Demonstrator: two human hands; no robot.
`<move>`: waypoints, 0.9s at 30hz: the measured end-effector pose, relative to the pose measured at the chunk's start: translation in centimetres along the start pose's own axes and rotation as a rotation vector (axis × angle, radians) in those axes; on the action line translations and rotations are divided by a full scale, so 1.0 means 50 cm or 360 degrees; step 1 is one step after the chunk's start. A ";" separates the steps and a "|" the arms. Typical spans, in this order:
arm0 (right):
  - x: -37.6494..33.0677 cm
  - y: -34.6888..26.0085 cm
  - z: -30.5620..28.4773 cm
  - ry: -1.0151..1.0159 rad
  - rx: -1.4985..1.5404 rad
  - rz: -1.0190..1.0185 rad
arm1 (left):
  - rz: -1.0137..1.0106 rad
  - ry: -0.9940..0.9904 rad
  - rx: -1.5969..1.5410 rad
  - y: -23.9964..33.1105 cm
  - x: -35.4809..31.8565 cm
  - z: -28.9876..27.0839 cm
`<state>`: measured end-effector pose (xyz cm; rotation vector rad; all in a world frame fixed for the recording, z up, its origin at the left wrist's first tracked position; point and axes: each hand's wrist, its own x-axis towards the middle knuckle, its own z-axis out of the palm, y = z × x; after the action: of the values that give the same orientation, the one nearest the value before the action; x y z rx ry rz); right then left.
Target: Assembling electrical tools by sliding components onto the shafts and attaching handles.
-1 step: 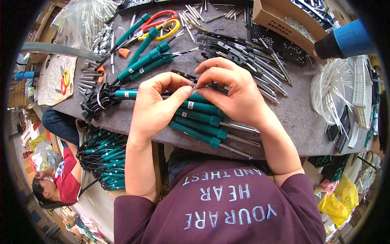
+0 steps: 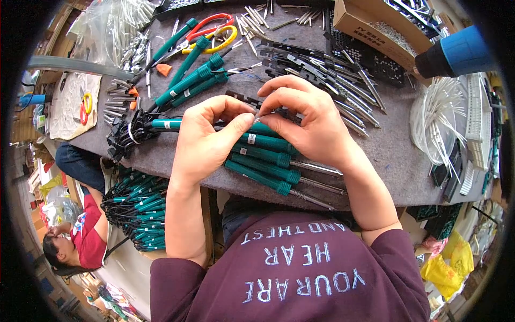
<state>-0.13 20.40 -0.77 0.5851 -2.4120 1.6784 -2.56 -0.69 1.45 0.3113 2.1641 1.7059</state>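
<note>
My left hand (image 2: 206, 137) and my right hand (image 2: 308, 121) meet above the near part of the table, fingertips pinched together. A tiny pale piece shows between them, too small to name. Under my hands lie several green-handled soldering irons (image 2: 263, 155); the nearer ones have slotted metal barrels pointing right. Just behind my fingertips a dark strip (image 2: 244, 99) shows, partly covered by my right hand. More green handles (image 2: 185, 86) lie beyond my left hand, with thin wires at their ends. Their black cords (image 2: 129, 137) are bundled at the left.
Metal barrels on black racks (image 2: 332, 80) lie behind my right hand. A blue heat gun (image 2: 456, 53) juts in beside a cardboard box (image 2: 375, 35). White tubes (image 2: 440, 118) fill a bag at right. Scissors (image 2: 212, 35) lie at the back. A person (image 2: 80, 241) sits at left.
</note>
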 end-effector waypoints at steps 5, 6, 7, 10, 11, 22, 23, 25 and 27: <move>0.001 -0.006 -0.001 0.0018 -0.0001 0.0019 | 0.0099 0.0035 0.0152 -0.008 -0.002 0.004; 0.001 -0.008 -0.001 0.0013 0.0041 0.0048 | 0.0138 0.0085 0.0189 -0.008 -0.003 0.008; 0.001 -0.009 -0.001 0.0007 0.0083 0.0077 | 0.0136 0.0084 0.0190 -0.006 -0.005 0.013; 0.000 -0.022 -0.011 -0.0031 0.0080 0.0079 | 0.0127 0.0185 0.0298 0.002 -0.011 0.026; 0.000 -0.020 -0.010 -0.0030 0.0079 0.0079 | 0.0179 0.0210 0.0361 0.003 -0.012 0.029; -0.001 -0.006 -0.010 0.0037 0.0088 0.0121 | 0.0098 0.0059 0.0481 0.019 -0.006 -0.010; 0.000 -0.007 -0.009 0.0037 0.0089 0.0120 | 0.0098 0.0060 0.0482 0.020 -0.007 -0.009; 0.000 -0.007 -0.007 0.0019 0.0095 0.0105 | 0.0124 0.0063 0.0433 0.020 -0.008 -0.003; 0.000 -0.006 -0.007 0.0016 0.0095 0.0102 | 0.0238 0.0047 0.0512 0.021 -0.006 0.003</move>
<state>-0.03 20.63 -0.39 0.5109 -2.4056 1.7795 -2.28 -0.41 2.50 0.5477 2.4927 1.4359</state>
